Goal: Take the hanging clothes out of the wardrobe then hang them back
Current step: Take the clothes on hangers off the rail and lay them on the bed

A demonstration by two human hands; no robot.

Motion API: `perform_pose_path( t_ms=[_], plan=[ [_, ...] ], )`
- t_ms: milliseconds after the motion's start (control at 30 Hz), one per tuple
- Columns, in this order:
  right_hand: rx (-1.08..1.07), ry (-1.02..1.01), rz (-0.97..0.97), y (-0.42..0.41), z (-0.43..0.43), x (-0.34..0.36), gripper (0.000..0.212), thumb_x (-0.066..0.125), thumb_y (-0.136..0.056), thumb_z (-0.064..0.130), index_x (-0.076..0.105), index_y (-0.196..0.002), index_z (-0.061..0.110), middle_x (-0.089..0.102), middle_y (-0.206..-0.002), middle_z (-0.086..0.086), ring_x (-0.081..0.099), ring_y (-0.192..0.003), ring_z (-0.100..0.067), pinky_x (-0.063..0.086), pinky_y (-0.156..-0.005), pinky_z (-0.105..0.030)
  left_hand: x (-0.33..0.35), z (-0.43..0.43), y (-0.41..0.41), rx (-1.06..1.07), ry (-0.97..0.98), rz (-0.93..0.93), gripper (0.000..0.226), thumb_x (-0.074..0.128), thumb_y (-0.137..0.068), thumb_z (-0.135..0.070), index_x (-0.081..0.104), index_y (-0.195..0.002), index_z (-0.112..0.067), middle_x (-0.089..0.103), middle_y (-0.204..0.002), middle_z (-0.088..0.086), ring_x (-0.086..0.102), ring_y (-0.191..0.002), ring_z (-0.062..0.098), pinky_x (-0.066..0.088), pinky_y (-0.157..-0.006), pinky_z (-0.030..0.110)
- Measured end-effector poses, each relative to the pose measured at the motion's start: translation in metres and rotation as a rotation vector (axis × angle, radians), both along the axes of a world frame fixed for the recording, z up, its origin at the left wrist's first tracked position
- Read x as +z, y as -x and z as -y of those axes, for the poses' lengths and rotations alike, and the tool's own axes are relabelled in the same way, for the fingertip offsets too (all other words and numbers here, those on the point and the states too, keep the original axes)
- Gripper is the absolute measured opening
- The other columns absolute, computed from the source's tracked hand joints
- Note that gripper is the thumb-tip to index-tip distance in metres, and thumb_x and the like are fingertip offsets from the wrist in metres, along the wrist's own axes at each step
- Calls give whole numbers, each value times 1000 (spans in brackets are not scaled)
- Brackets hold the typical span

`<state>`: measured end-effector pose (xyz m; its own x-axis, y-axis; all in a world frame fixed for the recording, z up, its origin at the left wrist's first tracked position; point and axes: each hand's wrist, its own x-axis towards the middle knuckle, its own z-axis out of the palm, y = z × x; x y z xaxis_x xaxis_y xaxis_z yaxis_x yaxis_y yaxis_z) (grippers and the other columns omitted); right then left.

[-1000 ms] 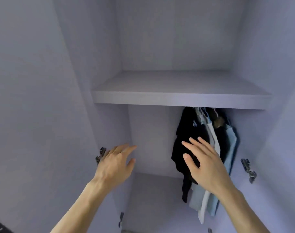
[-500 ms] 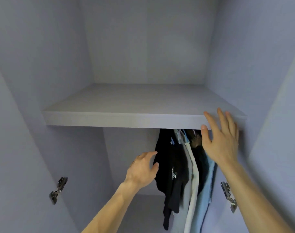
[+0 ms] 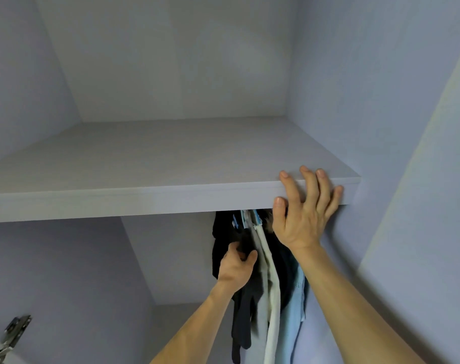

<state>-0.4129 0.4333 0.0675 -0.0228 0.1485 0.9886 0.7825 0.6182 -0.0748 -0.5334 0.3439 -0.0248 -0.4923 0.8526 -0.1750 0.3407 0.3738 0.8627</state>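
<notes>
Several garments hang bunched under the wardrobe shelf (image 3: 144, 200) at the right: a black garment (image 3: 221, 243) on the left, a cream one (image 3: 272, 290) in the middle, a light blue one (image 3: 294, 311) on the right. Blue hanger tops (image 3: 252, 219) show just below the shelf; the rail is hidden. My left hand (image 3: 236, 266) reaches up from below and grips the black garment. My right hand (image 3: 305, 211) is raised with spread fingers laid against the shelf's front edge, holding nothing.
The pale grey wardrobe walls close in on both sides. A metal door hinge (image 3: 12, 334) sticks out at the lower left. The top of the shelf and the left half of the hanging space hold nothing I can see.
I moved closer and the view tilted up. My left hand went from beside the black garment to gripping it. My right hand stayed at the shelf's front edge.
</notes>
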Motion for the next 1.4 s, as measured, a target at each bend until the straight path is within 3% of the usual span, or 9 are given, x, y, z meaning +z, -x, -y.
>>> perform_pose_path(
  t_ms=[133,333,500,633,700,833,1000,1233,1400],
  plan=[
    [-1,-21,-12,2,-2,0,46,41,-95,37,48,-141,32,46,-145,-8,31,-143,-29,19,-115,-63,4,-11,-6,45,-29,-4,63,59,-95,-32,30,-149,-18,60,-107,-5,58,-98,17,50,-89,29],
    [6,-30,-27,0,-3,-3,47,42,-94,37,48,-140,32,44,-146,-6,31,-144,-28,18,-115,-61,10,-11,6,112,-58,-43,65,42,-92,-14,21,-153,-20,57,-133,13,59,-111,36,51,-94,44],
    [8,-13,-33,1,-2,-2,45,39,-97,38,48,-140,32,43,-147,-6,30,-144,-29,16,-116,-61,17,-4,27,178,-62,-71,40,34,-94,-8,45,-131,-15,63,-92,12,60,-82,34,43,-72,36],
    [11,17,-23,1,0,-2,44,37,-98,40,48,-140,33,41,-148,-5,29,-144,-28,13,-118,-59,21,2,27,155,-104,-140,22,35,-103,-23,47,-118,-14,65,-86,10,59,-72,26,49,-72,40],
    [17,36,-19,1,1,-2,45,37,-98,40,48,-141,32,41,-149,-6,28,-145,-28,12,-118,-59,24,6,25,132,-117,-186,31,35,-105,-38,44,-129,-20,68,-90,10,65,-78,31,52,-71,40],
    [16,57,-14,-1,3,-2,44,38,-98,39,48,-141,32,41,-149,-6,28,-145,-28,13,-118,-59,29,9,30,151,-147,-210,45,35,-106,-29,33,-151,-26,70,-109,12,66,-79,29,55,-80,43],
    [13,91,-2,-1,6,0,45,37,-99,39,46,-142,32,39,-151,-6,27,-145,-28,12,-119,-60,34,18,29,235,-257,-157,47,35,-106,-27,31,-153,-28,70,-89,3,65,-70,23,57,-83,41],
    [51,193,14,-3,20,4,49,38,-100,36,41,-148,29,33,-158,-11,20,-150,-32,10,-120,-61,30,41,27,225,-351,-173,45,37,-106,-27,33,-150,-31,52,-56,-1,45,-41,8,40,-47,17],
    [153,343,-5,-6,48,-30,68,58,-93,30,31,-154,14,16,-162,-22,11,-152,-37,10,-120,-59,5,91,24,196,-308,-203,42,39,-106,-27,38,-147,-33,39,-49,-6,32,-39,8,33,-43,24]
  ],
)
